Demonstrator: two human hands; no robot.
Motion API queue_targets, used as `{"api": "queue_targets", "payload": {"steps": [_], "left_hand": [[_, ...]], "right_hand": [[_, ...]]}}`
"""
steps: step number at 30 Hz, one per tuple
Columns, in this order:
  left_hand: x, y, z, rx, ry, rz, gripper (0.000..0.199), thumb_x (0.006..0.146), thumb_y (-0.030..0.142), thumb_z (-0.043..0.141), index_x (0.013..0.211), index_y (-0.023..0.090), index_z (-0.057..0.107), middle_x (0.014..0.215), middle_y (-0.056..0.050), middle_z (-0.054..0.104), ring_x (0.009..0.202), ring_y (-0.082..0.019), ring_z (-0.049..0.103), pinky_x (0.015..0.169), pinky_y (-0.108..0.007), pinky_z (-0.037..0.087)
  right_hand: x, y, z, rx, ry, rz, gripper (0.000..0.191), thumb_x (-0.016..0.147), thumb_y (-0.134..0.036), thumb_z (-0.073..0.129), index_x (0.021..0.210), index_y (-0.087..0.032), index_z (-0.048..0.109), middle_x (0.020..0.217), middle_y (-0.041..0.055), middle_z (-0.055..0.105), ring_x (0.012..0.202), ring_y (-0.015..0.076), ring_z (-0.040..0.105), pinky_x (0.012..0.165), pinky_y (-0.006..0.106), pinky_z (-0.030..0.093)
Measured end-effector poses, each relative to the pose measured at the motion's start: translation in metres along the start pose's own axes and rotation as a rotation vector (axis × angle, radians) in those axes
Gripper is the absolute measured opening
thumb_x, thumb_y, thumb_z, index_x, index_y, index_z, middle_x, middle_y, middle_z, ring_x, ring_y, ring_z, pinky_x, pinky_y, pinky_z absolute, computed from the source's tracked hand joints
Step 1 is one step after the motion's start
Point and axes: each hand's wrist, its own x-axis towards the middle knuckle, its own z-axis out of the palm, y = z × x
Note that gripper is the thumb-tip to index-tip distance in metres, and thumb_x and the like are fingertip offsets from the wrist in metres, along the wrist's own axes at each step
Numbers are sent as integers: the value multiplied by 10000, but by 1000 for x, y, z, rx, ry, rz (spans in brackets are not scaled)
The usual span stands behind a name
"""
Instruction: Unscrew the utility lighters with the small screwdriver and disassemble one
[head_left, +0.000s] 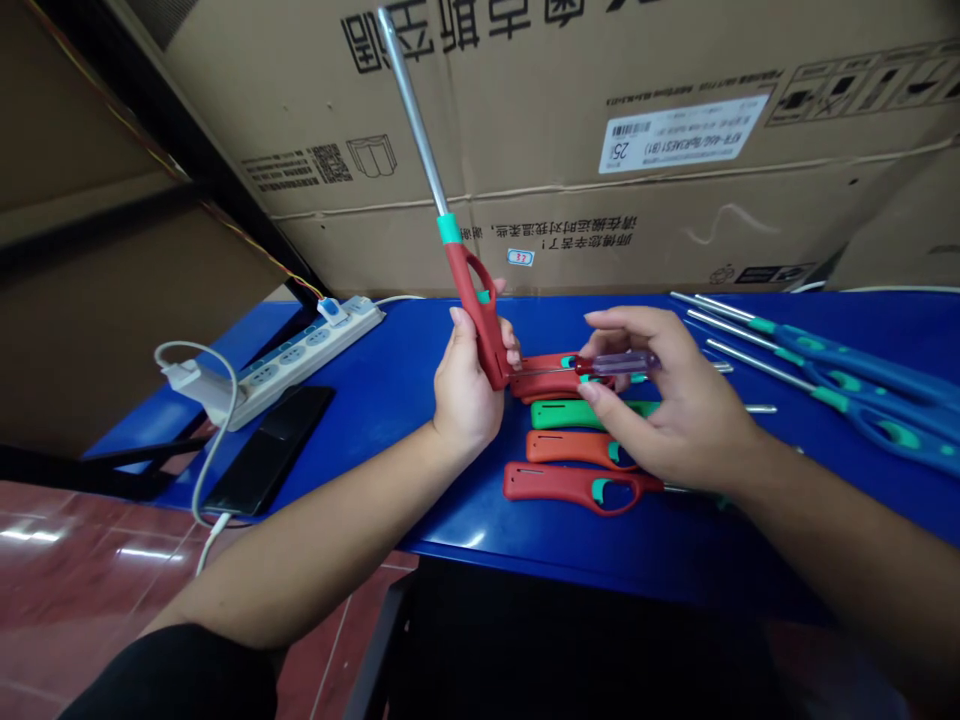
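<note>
My left hand (469,385) is closed around the handle of a red long-necked lighter (474,300), its metal tube pointing up and tilted left. In my right hand (667,390), a screwdriver (619,364) with a clear purple handle is pinched between the fingers. Its thin shaft points left, and the tip is at the base of the lighter's handle; whether it sits in a hole there I cannot tell. Below my hands lie more lighters: a green one (562,414), an orange one (566,446) and a red one (570,485), partly covered by my right hand.
Several blue lighters (862,385) lie at the right of the blue table (375,450). On the left are a white power strip (300,350) with plugs and cables, and a black phone (270,450) on a charging cable. A large cardboard box (525,120) stands behind.
</note>
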Motion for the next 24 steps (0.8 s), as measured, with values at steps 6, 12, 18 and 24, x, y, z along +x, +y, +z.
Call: {"api": "queue_targets", "payload": {"steps": [6, 12, 18, 24], "left_hand": [[-1, -1, 2, -39, 3, -40, 484, 1009, 541, 353, 1178, 207, 659, 693, 5, 513, 558, -103, 473, 556, -229, 427], [0, 2, 3, -48, 69, -93, 476, 999, 552, 365, 1148, 207, 658, 661, 3, 527, 535, -109, 475, 543, -234, 436], [0, 4, 4, -115, 34, -120, 481, 1025, 509, 318, 1138, 189, 660, 659, 1, 524, 530, -99, 486, 536, -219, 436], [0, 4, 5, -146, 36, -170, 475, 1026, 497, 312, 1071, 179, 661, 637, 3, 512, 517, -104, 488, 515, -215, 417]], "right_hand": [[0, -2, -2, -69, 6, 128, 201, 999, -332, 449, 974, -242, 627, 629, -27, 558, 506, 119, 506, 513, 277, 409], [-1, -2, -3, -42, -57, 46, 373, 883, -195, 558, 1252, -230, 518, 735, -23, 584, 645, 152, 575, 621, 294, 459], [0, -3, -3, -88, -31, 88, 266, 985, -313, 465, 1162, -247, 652, 568, -47, 537, 480, 124, 496, 531, 283, 414], [1, -1, -3, -86, -10, -48, 464, 887, -285, 613, 1336, -221, 514, 1016, 59, 667, 872, 200, 655, 750, 324, 522]]}}
